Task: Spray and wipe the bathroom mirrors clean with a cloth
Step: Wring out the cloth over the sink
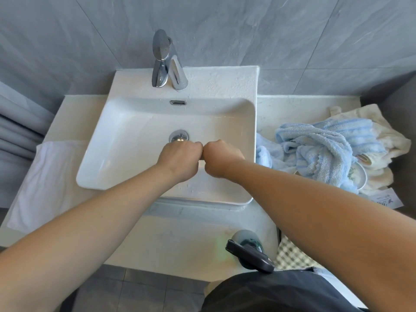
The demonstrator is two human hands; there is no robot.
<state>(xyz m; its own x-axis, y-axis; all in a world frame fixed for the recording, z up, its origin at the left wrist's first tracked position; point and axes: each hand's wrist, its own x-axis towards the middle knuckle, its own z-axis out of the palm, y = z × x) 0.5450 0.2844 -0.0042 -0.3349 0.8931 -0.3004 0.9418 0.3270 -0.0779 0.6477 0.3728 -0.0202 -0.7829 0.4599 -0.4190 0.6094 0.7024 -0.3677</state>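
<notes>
My left hand (180, 159) and my right hand (221, 158) hover over the white sink basin (126, 136), both curled into fists with knuckles touching. Nothing shows inside either fist. A light blue striped cloth (319, 149) lies crumpled on the counter to the right of the sink, apart from my hands. Near the counter's front edge, under my right forearm, stands a spray bottle (248, 251) with a dark trigger head. No mirror is in view.
A chrome faucet (165, 61) stands at the back of the sink against grey wall tiles. A white towel (45, 181) lies flat on the counter at the left. A cream cloth (382, 136) and a small dish (360, 176) sit under the blue cloth.
</notes>
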